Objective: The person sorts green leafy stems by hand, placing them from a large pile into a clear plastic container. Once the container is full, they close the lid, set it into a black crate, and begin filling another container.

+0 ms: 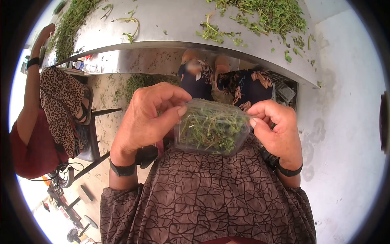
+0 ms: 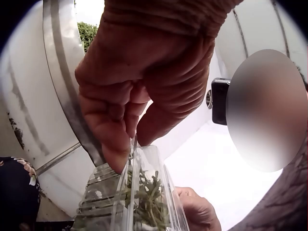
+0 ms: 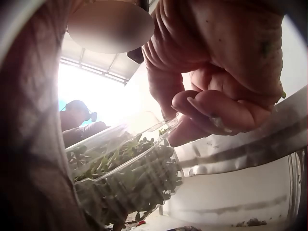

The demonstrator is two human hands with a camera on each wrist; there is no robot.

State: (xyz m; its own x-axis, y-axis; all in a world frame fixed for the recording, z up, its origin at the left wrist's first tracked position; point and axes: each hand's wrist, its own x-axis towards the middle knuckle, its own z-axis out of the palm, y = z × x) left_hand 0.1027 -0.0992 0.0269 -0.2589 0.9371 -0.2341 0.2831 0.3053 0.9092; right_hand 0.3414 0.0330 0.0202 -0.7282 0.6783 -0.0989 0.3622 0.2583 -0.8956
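A clear plastic box (image 1: 213, 128) full of green leafy stems is held above the lap, its lid over the greens. The left hand (image 1: 148, 118) pinches the box's upper left corner between thumb and fingers. At the upper right corner, the right hand (image 1: 278, 128) pinches the rim. In the left wrist view the left hand (image 2: 149, 72) grips the edge where lid and base meet. The right wrist view has the right hand (image 3: 216, 72) with its thumb and curled fingers at a corner of the box (image 3: 130, 183).
A metal table (image 1: 162, 24) with heaps of greens (image 1: 268, 16) lies ahead. Below it are a person's legs in flowered trousers (image 1: 248, 87) and a black crate (image 1: 286, 91). Another person in leopard-print clothing (image 1: 61, 107) sits at the left. A white wall (image 1: 345, 122) stands at the right.
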